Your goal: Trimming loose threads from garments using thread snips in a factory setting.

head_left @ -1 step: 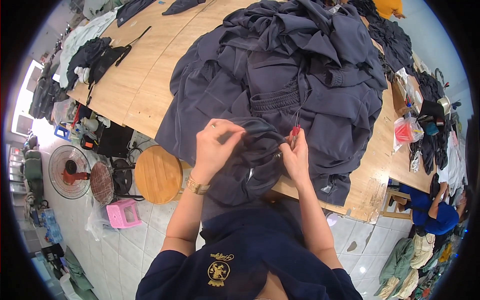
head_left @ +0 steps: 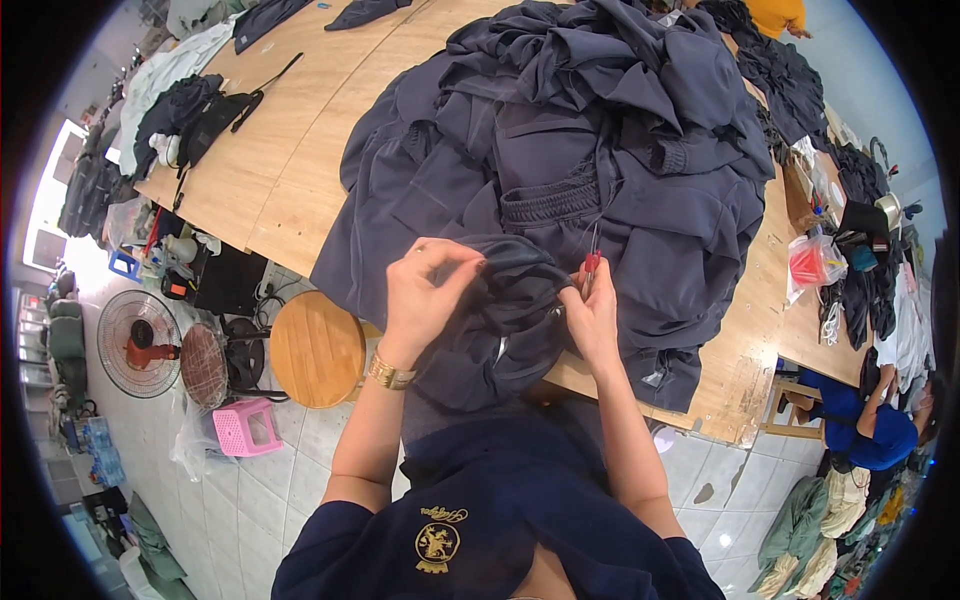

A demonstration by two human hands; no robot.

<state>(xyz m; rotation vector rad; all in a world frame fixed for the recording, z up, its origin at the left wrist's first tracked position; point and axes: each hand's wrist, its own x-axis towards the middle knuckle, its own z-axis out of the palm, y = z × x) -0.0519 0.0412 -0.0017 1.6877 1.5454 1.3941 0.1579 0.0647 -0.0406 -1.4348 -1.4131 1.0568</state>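
A dark grey garment point(head_left: 505, 360) is bunched at the table's front edge, partly hanging over it. My right hand point(head_left: 594, 325) grips its upper fold and also holds a pair of small scissors point(head_left: 593, 262) with red on the handle, the blades pointing away from me. My left hand point(head_left: 420, 300) is raised at the garment's left side, thumb and forefinger pinched together. Whatever lies between those fingertips is too small to make out. Just beyond both hands, a gathered elastic waistband point(head_left: 550, 203) lies on a large heap of dark grey garments point(head_left: 670, 230).
The wooden table point(head_left: 310, 130) carries the heap and a black strapped bag point(head_left: 215, 120). To the left stand a round wooden stool point(head_left: 318, 348), a fan point(head_left: 140, 343) and a pink plastic stool point(head_left: 247, 428). At the right, a person in blue point(head_left: 885, 435) sits near more clothes.
My left hand has shifted slightly left, its pinched fingertips drawing away from the garment's fold. My right hand, the scissors and the garment are nearly unchanged.
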